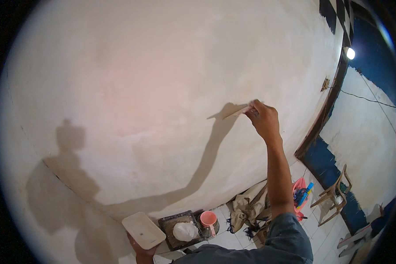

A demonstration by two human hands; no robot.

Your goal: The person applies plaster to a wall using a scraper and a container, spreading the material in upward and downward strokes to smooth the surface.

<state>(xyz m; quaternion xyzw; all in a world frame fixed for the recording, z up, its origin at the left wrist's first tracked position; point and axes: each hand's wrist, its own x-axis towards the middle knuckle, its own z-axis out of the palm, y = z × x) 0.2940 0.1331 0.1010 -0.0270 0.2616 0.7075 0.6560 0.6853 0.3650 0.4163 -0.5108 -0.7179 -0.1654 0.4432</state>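
My right hand [265,121] is raised on an outstretched arm in front of the pale wall [154,88]. Its fingers pinch a thin, flat, pale scraper [236,111], which points left and lies at or very near the wall; I cannot tell whether its edge touches. Low on the left, my left hand [144,251] grips a cream rectangular tray [144,230] from below, so most of its fingers are hidden. The wall's surface is smooth and patchy, with faint greyish and whitish areas. My arm's shadow falls across it.
Below the wall stand a dark tray [166,225] with a white bag [185,231], and a pink dipper [209,218]. Crumpled cloth [246,207] lies on the tiled floor. Further right are a pink basin [298,186], a brown chair [333,196] and a lit bulb [350,53].
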